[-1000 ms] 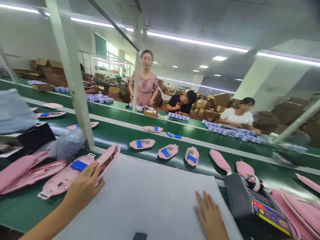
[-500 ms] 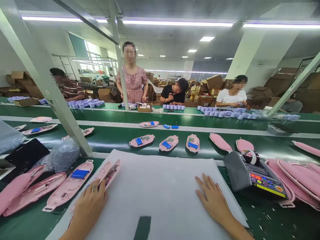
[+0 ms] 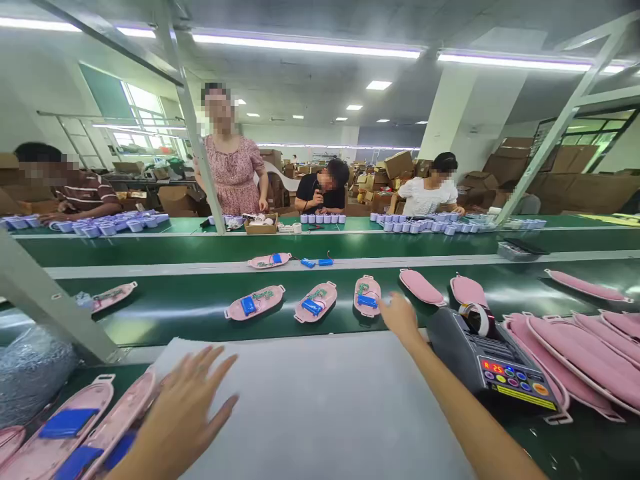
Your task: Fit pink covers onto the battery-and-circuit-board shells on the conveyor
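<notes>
My left hand [image 3: 187, 410], fingers spread, is over the left part of the white sheet [image 3: 320, 407], beside pink shells [image 3: 125, 413] with blue packs. Nothing shows in its grasp. My right hand [image 3: 399, 317] reaches past the sheet's far edge to the green belt. Its fingertips are at the right side of a pink shell [image 3: 367, 287] holding a blue pack [image 3: 367, 302] and a small green board. The fingers look bent together; whether they grip the shell is unclear. Two more open shells [image 3: 255, 302] [image 3: 315, 302] lie to its left.
A grey tape dispenser [image 3: 493, 360] stands right of the sheet, beside piled pink covers [image 3: 585, 360]. Metal posts [image 3: 45, 293] rise at left and right. A bubble-wrapped bundle [image 3: 33, 373] lies far left. Several people work across the belt behind lilac parts [image 3: 115, 223].
My right hand has left the sheet and reached forward to the pink shell on the belt. My left hand has come off the shells at the left, fingers spread. The view has turned right.
</notes>
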`<state>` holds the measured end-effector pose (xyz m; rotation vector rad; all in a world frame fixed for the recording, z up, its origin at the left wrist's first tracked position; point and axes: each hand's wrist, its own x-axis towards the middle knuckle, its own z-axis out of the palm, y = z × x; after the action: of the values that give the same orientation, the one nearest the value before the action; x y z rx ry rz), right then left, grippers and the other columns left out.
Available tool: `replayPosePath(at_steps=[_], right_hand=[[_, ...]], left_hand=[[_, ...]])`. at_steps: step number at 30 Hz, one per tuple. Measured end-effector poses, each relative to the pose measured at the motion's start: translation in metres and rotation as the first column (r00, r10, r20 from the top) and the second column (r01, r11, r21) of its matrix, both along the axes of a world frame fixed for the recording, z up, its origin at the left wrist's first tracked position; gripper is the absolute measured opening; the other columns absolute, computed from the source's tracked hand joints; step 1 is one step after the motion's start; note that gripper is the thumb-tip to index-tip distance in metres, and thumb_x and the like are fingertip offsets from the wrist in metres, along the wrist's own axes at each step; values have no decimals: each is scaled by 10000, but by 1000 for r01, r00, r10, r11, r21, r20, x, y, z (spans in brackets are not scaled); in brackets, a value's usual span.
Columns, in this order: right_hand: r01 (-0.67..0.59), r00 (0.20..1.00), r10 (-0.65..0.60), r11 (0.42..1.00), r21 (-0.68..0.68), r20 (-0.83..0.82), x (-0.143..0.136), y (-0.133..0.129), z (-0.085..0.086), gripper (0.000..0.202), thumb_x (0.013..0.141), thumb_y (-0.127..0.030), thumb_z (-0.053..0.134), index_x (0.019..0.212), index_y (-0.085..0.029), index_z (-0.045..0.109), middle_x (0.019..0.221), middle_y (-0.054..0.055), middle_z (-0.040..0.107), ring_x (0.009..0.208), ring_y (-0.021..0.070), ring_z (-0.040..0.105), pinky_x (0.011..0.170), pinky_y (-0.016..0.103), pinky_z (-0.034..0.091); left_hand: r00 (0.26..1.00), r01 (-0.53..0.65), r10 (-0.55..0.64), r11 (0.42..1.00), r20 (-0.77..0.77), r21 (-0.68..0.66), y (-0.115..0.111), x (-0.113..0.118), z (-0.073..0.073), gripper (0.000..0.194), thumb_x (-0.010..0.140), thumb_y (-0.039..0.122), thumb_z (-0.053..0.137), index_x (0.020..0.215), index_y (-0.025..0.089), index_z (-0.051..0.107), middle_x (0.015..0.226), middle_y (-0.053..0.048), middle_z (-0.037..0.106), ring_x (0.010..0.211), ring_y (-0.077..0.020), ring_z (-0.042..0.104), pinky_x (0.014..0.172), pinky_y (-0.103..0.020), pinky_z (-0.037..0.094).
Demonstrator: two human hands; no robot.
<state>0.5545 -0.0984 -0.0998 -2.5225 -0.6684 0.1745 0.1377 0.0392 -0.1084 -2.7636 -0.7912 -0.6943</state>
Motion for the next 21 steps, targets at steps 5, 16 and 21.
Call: replayPosePath(at_steps=[5,16,21], right_hand=[[99,976,-93,995,18,-196,56,62,-1,361,941,-415,602,1168,-134,597,1146,88,611,1019,194,611,901,405,526],[63,944,58,935,348,-326,15,9,-10,166,919,-247,539,919,-118,644,884,31,660,817,150,626,750,273,501],[-85,884,280,883,461,-374,-108,-20,-45,345,790,-202,451,1070,-126,639,964,60,705,860,188,661,719,244,484]], left_hand=[[969,-153,46,885,-244,-440,41,208,38,392,966,353,453,1253,128,598,1316,-183,597,1252,-307,539,1063,-442,410],[996,-46,-17,735,-86,-676,87,282,6,241,946,331,581,1070,128,618,1077,-75,658,961,-204,643,869,-391,536],[983,-40,145,765,112,-643,61,154,18,330,896,400,462,1108,175,578,1088,-82,684,1002,-254,646,881,-377,524]])
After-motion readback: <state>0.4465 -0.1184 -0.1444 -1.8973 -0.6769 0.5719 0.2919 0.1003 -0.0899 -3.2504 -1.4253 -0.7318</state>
